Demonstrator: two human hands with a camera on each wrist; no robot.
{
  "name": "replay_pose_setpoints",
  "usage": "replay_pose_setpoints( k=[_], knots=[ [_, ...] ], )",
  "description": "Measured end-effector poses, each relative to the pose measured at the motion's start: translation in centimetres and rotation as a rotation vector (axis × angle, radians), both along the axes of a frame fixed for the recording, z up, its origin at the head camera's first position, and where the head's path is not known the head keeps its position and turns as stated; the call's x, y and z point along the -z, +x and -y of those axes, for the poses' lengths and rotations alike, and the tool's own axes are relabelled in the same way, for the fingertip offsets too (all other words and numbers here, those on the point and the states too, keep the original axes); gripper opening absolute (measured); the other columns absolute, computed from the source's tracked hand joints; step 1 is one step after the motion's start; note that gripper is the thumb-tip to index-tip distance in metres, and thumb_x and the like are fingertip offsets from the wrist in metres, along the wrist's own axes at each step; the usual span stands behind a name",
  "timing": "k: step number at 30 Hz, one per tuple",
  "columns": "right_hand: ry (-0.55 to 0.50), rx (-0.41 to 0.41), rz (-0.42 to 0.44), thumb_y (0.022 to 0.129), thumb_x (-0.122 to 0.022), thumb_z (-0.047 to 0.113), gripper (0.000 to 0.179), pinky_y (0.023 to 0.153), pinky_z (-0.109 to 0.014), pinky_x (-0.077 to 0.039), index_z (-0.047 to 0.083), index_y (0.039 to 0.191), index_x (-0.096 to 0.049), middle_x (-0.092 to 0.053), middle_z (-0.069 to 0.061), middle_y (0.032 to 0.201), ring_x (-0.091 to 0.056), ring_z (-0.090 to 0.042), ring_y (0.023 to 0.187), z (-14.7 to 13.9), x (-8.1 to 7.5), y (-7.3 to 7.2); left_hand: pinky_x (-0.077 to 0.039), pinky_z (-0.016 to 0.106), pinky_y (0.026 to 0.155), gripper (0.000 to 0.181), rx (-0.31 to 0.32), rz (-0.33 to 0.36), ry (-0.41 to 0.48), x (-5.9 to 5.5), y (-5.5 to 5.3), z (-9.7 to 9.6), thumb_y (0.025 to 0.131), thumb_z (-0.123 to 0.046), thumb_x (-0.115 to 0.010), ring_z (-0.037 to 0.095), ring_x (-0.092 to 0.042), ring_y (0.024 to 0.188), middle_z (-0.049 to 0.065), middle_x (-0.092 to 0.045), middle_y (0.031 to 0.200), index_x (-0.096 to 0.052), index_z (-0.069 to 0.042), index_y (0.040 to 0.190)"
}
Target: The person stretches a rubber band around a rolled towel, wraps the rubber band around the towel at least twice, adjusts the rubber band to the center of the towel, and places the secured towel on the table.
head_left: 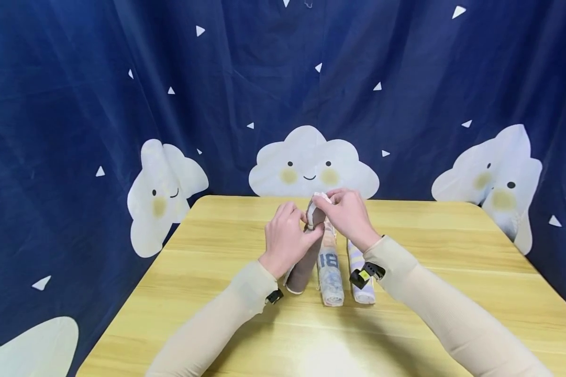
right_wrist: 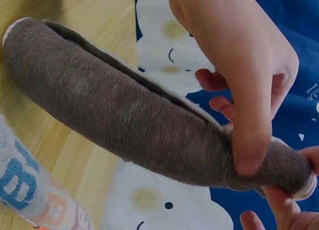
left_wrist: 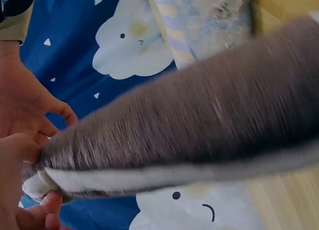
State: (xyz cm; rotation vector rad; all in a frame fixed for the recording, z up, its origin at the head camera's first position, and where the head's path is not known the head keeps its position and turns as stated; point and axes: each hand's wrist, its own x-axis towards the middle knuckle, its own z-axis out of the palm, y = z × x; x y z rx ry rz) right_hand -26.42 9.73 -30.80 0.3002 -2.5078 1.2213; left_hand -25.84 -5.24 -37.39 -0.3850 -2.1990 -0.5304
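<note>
A grey-brown rolled towel with a white edge is tilted up from the table, its upper end lifted between both hands. My left hand grips the roll below its top. With thumb and fingers, my right hand pinches the white-edged tip. The right wrist view shows a long open fold along the towel, and the left hand's thumb pressing on it. To the right lie a white rolled towel with blue lettering and a striped lilac rolled towel.
The light wood table extends around the rolls. A dark blue curtain with white clouds and triangles hangs behind and beside it. Both wrists wear black straps, one with a yellow-marked device.
</note>
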Motion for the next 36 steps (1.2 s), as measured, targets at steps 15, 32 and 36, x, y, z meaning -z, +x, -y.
replay_pose_setpoints(
  k=[15,32,36],
  knots=[
    [0.074,-0.381,0.128,0.079,-0.059,0.059,0.056,0.098,-0.045,-0.036,0.02,0.119,-0.057,-0.048,0.003,0.131,-0.039,-0.02,0.124,-1.4,0.4,-1.8,-0.035,0.026,0.056,0.008,0.638,0.366,0.405,-1.3,-0.7,3.8,0.078,-0.003,-0.061,0.02,-0.043,0.066,0.012,-0.046,0.077,-0.058,-0.005,0.071],
    [-0.194,-0.409,0.164,0.078,-0.07,0.04,0.036,0.099,-0.04,-0.035,0.007,0.093,-0.072,-0.048,0.004,0.131,-0.036,-0.014,0.127,0.1,1.6,-2.5,-0.044,0.024,0.068,0.006,0.41,-0.222,-0.053,-0.8,-0.7,4.1,0.081,-0.018,-0.067,0.012,-0.049,0.078,-0.004,-0.053,0.083,-0.069,-0.013,0.082],
    [-0.191,-0.374,0.166,0.08,-0.069,0.038,0.036,0.099,-0.04,-0.035,0.004,0.093,-0.071,-0.048,0.004,0.132,-0.034,-0.016,0.129,0.3,1.3,-2.1,-0.044,0.025,0.069,0.007,0.35,-0.32,-0.184,-1.1,-0.2,3.9,0.081,-0.016,-0.066,0.014,-0.05,0.078,-0.003,-0.057,0.082,-0.071,-0.012,0.083]
  ],
)
